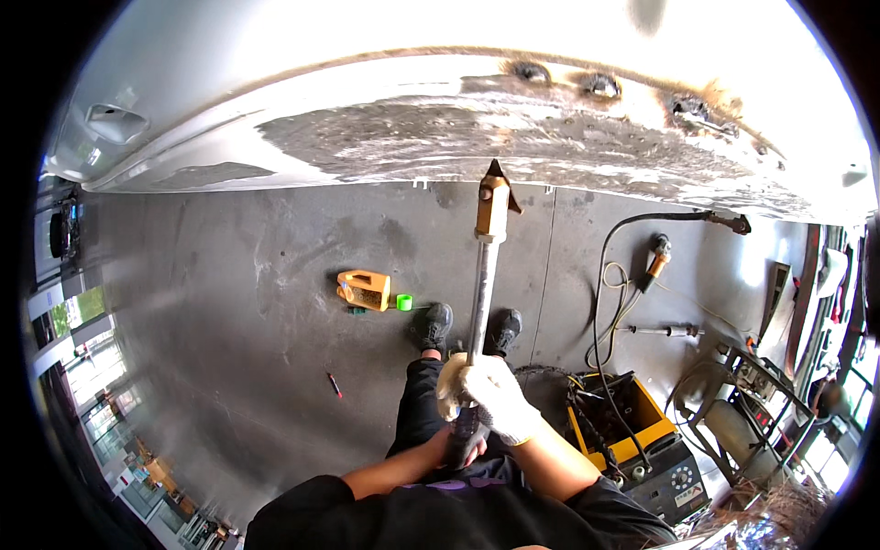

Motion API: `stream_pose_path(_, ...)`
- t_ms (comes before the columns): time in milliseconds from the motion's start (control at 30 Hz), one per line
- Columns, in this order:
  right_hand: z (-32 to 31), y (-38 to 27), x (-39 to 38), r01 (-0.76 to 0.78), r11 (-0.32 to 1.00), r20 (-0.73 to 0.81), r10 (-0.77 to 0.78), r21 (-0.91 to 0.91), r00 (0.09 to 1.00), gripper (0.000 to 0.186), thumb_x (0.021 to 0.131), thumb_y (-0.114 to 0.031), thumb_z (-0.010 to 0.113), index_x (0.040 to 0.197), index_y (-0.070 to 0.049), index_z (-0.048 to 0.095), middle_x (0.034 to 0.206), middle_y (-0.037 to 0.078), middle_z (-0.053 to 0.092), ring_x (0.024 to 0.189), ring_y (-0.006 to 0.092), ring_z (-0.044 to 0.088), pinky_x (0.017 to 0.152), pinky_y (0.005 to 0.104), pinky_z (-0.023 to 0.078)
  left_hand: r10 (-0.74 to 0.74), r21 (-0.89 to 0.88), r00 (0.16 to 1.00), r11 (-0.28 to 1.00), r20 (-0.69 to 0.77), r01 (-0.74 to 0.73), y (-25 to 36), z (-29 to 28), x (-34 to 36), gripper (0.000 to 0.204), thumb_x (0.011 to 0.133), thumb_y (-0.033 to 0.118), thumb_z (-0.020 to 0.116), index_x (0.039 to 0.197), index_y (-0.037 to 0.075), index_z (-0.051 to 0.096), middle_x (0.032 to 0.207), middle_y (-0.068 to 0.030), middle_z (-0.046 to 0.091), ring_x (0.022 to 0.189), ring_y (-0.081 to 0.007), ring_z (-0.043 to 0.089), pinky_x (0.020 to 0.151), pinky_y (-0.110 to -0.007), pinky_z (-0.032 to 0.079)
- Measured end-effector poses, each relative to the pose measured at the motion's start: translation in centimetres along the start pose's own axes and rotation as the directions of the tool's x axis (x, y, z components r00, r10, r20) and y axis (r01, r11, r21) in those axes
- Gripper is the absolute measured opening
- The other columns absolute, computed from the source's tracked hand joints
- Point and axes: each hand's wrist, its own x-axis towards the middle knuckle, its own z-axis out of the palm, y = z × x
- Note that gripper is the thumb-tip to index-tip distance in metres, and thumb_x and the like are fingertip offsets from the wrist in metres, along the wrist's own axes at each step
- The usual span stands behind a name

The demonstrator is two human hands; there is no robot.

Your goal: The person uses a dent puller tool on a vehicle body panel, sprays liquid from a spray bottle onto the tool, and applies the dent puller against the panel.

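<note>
tool: slide hammer, long axis running straight away from body to sanded car panel
right hand: gloved grip clamped on shaft, nearer the panel
left hand: grip wrapped round rear handle

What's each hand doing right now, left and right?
Left hand: closed around the lower handle of the slide-hammer tool.
Right hand: gloved, closed on the same tool's shaft.

This is a car body repair workshop. Above the hands hangs a sanded, rust-holed car panel. Beyond them lies stained concrete floor, with an orange jug to their left. To their right stand a yellow-and-black welder, looped cables and a grinder.
</note>
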Motion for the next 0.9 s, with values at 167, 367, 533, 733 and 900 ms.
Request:
stream_pose_path(167,-0.9,0.6,0.1,-0.028,0.990,-0.229,-0.005,-0.138,0.973,0.048,0.110,-0.044,0.060,0.103,0.003,0.068,0.087,0.006,0.067,0.076,0.0136,0.065,0.071,0.0284,0.053,0.555,0.129,0.485,0.737,-0.676,-0.664,-1.2,2.1,2.4,0.054,0.112,0.058,0.044,0.130,0.010,0.060,0.104,-0.0064,0.072,0.088,-0.0191,0.072,0.065,-0.033,0.058)
stream_pose_path(367,-0.9,0.0,0.5,-0.045,0.978,-0.193,0.005,-0.206,0.981,0.049,0.111,-0.044,0.058,0.102,0.003,0.068,0.086,0.008,0.069,0.076,0.0154,0.066,0.070,0.0291,0.054,0.614,0.251,0.441,0.727,-0.655,-0.639,-1.6,-0.5,3.3,0.066,0.113,0.029,0.046,0.170,0.007,0.021,0.154,-0.0113,0.048,0.135,-0.0179,0.054,0.113,-0.035,0.048)
stream_pose_path(533,0.1,-0.3,0.2,-0.028,0.991,-0.236,-0.003,-0.129,0.972,0.032,0.111,-0.028,0.060,0.098,0.000,0.069,0.083,0.005,0.066,0.075,0.0117,0.063,0.070,0.0291,0.053,0.594,0.226,0.490,0.753,-0.638,-0.618,0.8,4.1,2.8,0.050,0.111,0.040,0.050,0.154,0.017,0.040,0.099,-0.0047,0.065,0.066,-0.0128,0.065,0.051,-0.029,0.056)
stream_pose_path(733,-0.1,0.2,0.5,-0.042,0.994,-0.261,0.015,-0.099,0.965,0.034,0.111,-0.029,0.059,0.097,0.000,0.068,0.082,0.005,0.066,0.074,0.0118,0.062,0.068,0.0291,0.052,0.561,0.206,0.505,0.777,-0.656,-0.595,0.8,3.7,2.5,0.052,0.111,0.042,0.052,0.155,0.016,0.038,0.103,-0.0052,0.065,0.071,-0.0128,0.067,0.055,-0.029,0.058)
stream_pose_path(900,0.0,0.2,0.4,-0.042,0.992,-0.260,0.009,-0.121,0.966,0.036,0.111,-0.032,0.059,0.097,0.000,0.069,0.080,0.005,0.066,0.072,0.0120,0.061,0.068,0.0288,0.051,0.581,0.208,0.512,0.764,-0.632,-0.610,0.7,3.7,2.4,0.061,0.111,0.044,0.052,0.161,0.016,0.032,0.111,-0.0045,0.065,0.077,-0.0114,0.067,0.056,-0.028,0.057)
